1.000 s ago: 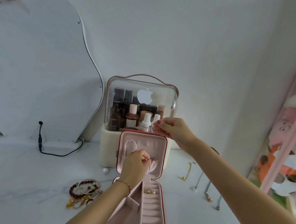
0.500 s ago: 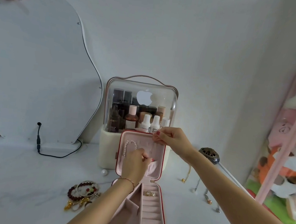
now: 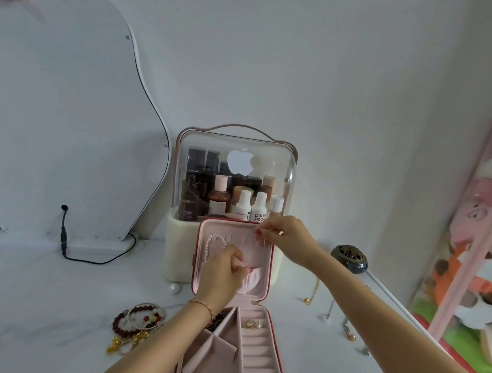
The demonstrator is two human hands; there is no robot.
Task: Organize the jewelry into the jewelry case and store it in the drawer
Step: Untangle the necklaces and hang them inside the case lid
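Jewelry case (image 3: 263,365) sits open on the white bench (image 3: 32,301) in front of me, lid upright, pearl bracelet (image 3: 210,244) hung inside the lid at left. My left hand (image 3: 224,274) is at the lid's pocket, fingers curled and pinching something small, probably a thin chain, too fine to tell. My right hand (image 3: 286,238) pinches at the lid's top edge by the hooks. Earrings (image 3: 254,324) lie in the tray's ring rolls. Beaded bracelets (image 3: 138,320) lie left of the case, necklaces (image 3: 329,311) right.
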